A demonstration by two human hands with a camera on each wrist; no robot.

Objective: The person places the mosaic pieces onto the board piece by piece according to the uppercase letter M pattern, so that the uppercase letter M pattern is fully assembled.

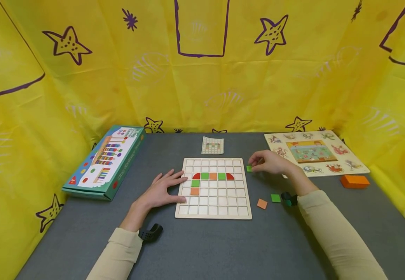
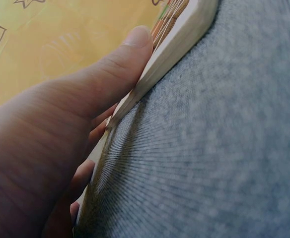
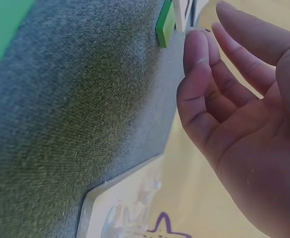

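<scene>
A pale wooden grid board (image 1: pixel 213 216) lies flat on the dark grey table. Several green, orange and red tiles (image 1: pixel 213 176) fill some cells in its upper part. My left hand (image 1: pixel 162 189) rests along the board's left edge, fingers spread; in the left wrist view its thumb (image 2: pixel 120 64) touches the rim. Beyond the board's right edge is my right hand (image 1: pixel 270 162), fingers loosely bent beside a green tile (image 1: pixel 249 168). The right wrist view shows a gap between thumb and fingers, with that tile on the table near the fingertips.
An orange tile (image 1: pixel 262 203) and another green tile (image 1: pixel 275 198) lie right of the board. Behind it is a small pattern card (image 1: pixel 213 146). A game box (image 1: pixel 108 163) stands left; a sea-animal puzzle board (image 1: pixel 316 153) and an orange block (image 1: pixel 354 181) are on the right.
</scene>
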